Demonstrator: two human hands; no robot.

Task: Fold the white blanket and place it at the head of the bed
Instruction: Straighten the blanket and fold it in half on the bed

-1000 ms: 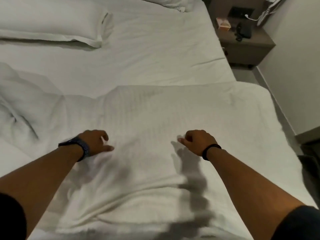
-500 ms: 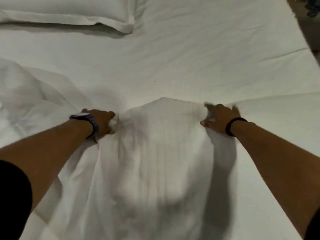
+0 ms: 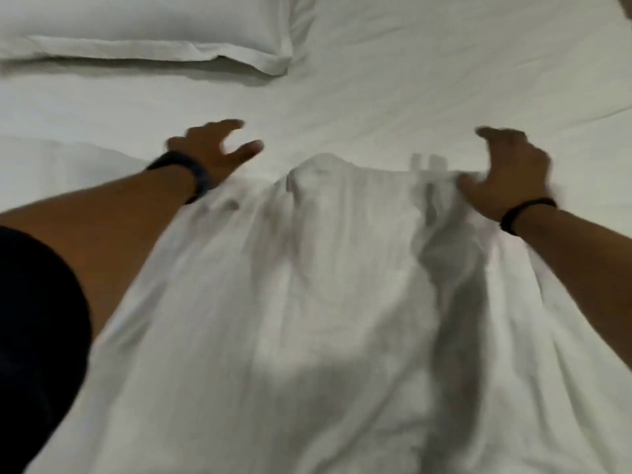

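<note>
Head view, the only one we get, and it's blurred w/ motion. Our left hand (image 3: 213,150) is spread wide, thumb and fingers apart, nothing between them; it hangs over the bare bed sheet (image 3: 427,80), just past the far-left corner of the white blanket (image 3: 307,302). Whether the palm heel touches the blanket edge we can't tell; blur hides it. Our right hand (image 3: 506,172) is half curled, fingers arched fwd, thumb tip down at the blanket's far-right edge, where the cloth bunches up against it. It looks to be touching or lightly pinching that edge, but whether it really grips we can't tell.

No containers here. The blanket lies rumpled on the bed, running from btwn our two hands back toward us, w/ its far edge humped up roughly midway between the hands. Beyond that edge the sheet is bare. A pillow (image 3: 143,32) sits well beyond the left hand, up and to its left, flat on the sheet.

Pose: both forearms reach fwd, angled inward, left arm crossing over the blanket's left side, right arm coming in from the right side. A dark watch (image 3: 184,171) on the left wrist, a thin black band (image 3: 526,213) on the right wrist. A dark sleeve (image 3: 34,336) covers the left upper arm.
</note>
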